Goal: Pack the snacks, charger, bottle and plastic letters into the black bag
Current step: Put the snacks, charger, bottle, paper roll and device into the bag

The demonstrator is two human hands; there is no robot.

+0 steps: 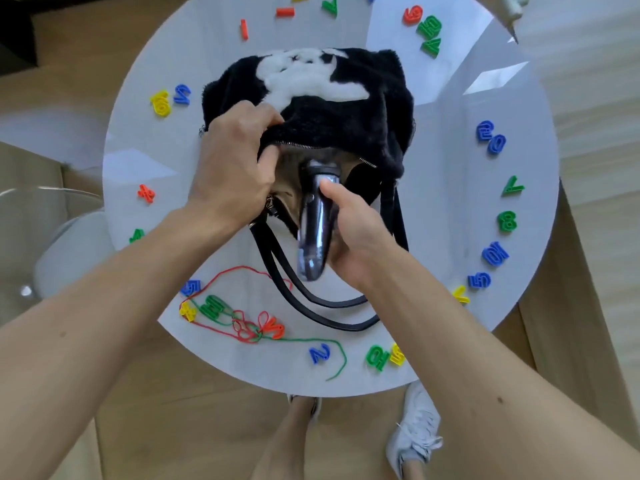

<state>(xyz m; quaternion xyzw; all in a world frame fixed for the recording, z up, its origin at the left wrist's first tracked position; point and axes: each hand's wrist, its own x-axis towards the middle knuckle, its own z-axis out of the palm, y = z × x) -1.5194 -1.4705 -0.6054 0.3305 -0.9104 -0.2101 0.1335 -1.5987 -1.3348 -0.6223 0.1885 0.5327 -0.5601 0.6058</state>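
Here, a fluffy black fabric bag with a white plush patch (pixel 311 109) lies on a glossy, round white table (pixel 450 140), its zipped mouth facing the person and showing a smooth tan lining. The left hand (pixel 235 168) is clenched on the furry upper lip of that mouth, with the thumb tucked under the metal zipper edge and the fingers bunched in the pile, holding the opening apart. The right hand (pixel 353 230) grasps a dark, glossy, translucent cylindrical bottle (pixel 317 220), the thumb pressed along its side and the other fingers wrapped behind it out of sight. The bottle is tilted with its capped end just inside the bag's mouth, against the lining, while its rounded base sticks out toward the person; its outline is blurred. Two thin, smooth black straps (pixel 304 299) loop from the bag across the tabletop near the table's front edge. Hard, chunky plastic letters and numerals in red, blue, green and yellow lie scattered around the table's rim, among them a blue numeral 2 (pixel 320 353) near the front edge and a green numeral 8 (pixel 507 221) on the right side. A tangle of thin red and green string (pixel 247 325) curls among the pieces at the front left. Below the table, a white laced sneaker (pixel 415 434) stands on the tan floor.
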